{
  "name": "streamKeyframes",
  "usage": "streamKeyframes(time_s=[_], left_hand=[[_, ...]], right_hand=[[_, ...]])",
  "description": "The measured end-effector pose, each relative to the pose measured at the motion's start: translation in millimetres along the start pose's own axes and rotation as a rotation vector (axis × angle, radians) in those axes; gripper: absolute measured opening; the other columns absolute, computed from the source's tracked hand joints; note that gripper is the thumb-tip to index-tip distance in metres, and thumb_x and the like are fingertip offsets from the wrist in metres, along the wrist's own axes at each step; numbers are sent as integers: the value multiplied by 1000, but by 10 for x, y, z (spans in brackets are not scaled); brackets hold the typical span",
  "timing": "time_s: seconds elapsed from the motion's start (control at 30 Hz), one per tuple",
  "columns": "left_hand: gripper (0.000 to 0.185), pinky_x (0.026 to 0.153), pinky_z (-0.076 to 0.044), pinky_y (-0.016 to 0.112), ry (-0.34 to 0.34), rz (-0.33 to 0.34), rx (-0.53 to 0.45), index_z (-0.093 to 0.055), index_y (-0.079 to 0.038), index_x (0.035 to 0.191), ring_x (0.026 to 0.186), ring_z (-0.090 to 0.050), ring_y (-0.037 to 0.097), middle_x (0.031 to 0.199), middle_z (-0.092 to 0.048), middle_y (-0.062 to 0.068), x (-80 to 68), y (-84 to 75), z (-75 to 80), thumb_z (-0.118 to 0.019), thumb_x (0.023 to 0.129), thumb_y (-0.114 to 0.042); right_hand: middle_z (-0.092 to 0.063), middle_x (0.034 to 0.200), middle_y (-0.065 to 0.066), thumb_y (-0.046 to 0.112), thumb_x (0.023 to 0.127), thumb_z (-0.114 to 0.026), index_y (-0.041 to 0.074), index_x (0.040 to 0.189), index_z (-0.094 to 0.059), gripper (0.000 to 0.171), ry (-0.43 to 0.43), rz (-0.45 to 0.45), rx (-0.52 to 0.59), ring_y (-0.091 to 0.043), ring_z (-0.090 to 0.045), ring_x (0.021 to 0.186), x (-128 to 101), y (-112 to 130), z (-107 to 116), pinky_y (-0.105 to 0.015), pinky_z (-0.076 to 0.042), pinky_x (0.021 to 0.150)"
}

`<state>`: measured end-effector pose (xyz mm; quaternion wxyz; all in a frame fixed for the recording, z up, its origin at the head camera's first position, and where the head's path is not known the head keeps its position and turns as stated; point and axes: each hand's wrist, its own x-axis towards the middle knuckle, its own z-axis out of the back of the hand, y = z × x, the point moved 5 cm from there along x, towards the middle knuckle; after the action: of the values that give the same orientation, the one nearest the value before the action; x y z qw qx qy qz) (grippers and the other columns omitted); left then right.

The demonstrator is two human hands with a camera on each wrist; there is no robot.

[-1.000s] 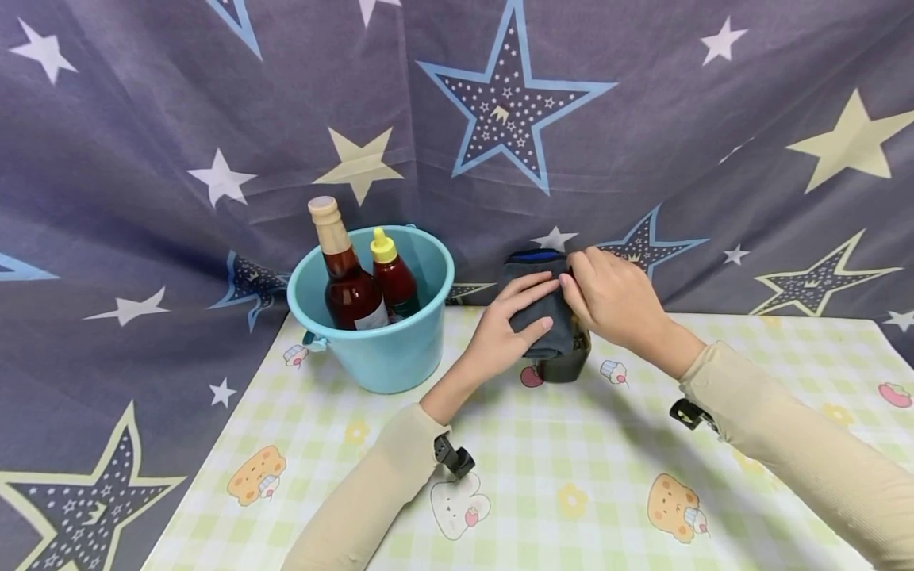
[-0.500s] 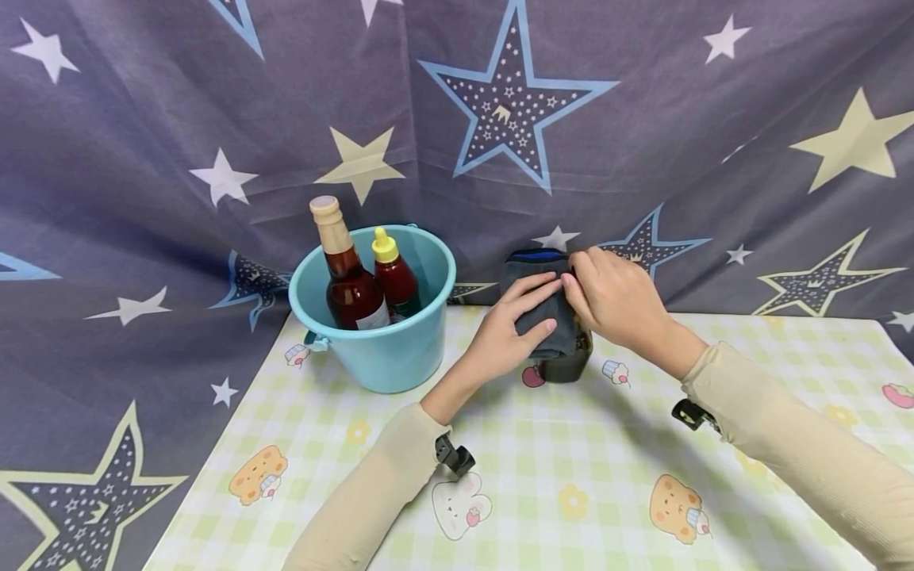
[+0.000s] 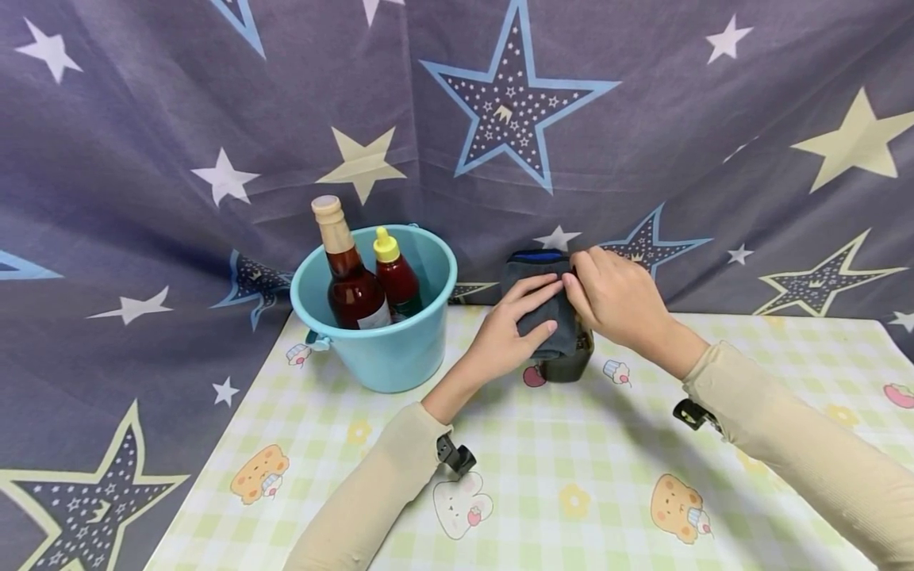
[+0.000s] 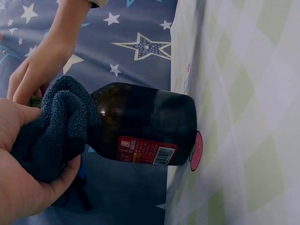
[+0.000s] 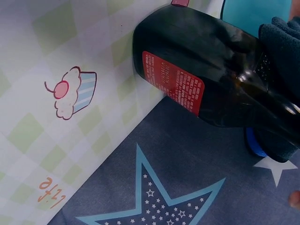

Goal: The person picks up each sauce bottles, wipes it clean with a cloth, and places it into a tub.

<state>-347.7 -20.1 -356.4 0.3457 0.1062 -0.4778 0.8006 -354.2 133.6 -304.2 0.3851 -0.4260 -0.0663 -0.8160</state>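
Note:
A dark glass bottle (image 3: 569,363) with a red label (image 4: 146,151) stands on the checked tablecloth (image 3: 571,460) near the back. A dark grey cloth (image 3: 544,313) is bunched over its upper part. My left hand (image 3: 524,313) holds the cloth against the bottle's left side, thumb under the bundle (image 4: 51,131). My right hand (image 3: 581,289) grips the bottle's top from the right, fingers curled over the cloth's edge. The bottle's neck and cap are hidden by cloth and hands. In the right wrist view the bottle (image 5: 201,70) fills the upper middle.
A light blue bucket (image 3: 378,349) stands left of the bottle and holds a tall brown bottle (image 3: 347,281) and a small red bottle with a yellow cap (image 3: 394,277). A star-patterned blue sheet (image 3: 500,119) hangs close behind. The table's left edge (image 3: 214,444) runs diagonally.

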Motion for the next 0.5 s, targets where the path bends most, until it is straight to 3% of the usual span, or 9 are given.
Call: streamKeyframes(time_s=[0.3, 0.5], left_hand=[[56, 122, -34, 38, 24, 15, 23, -51, -12, 151, 150, -38, 19, 158, -44, 5, -3, 16, 9, -67, 99, -10], [55, 121, -36, 40, 75, 42, 54, -51, -12, 151, 150, -38, 20, 158, -44, 5, -8, 46, 19, -67, 99, -11]], right_hand=[[-53, 75, -16, 31, 111, -31, -6, 99, -57, 46, 4, 2, -2, -28, -49, 57, -3, 1, 3, -40, -43, 49], [-51, 73, -14, 31, 111, -30, -5, 97, -56, 47, 4, 3, -9, -27, -46, 55, 0, 4, 5, -37, -40, 47]])
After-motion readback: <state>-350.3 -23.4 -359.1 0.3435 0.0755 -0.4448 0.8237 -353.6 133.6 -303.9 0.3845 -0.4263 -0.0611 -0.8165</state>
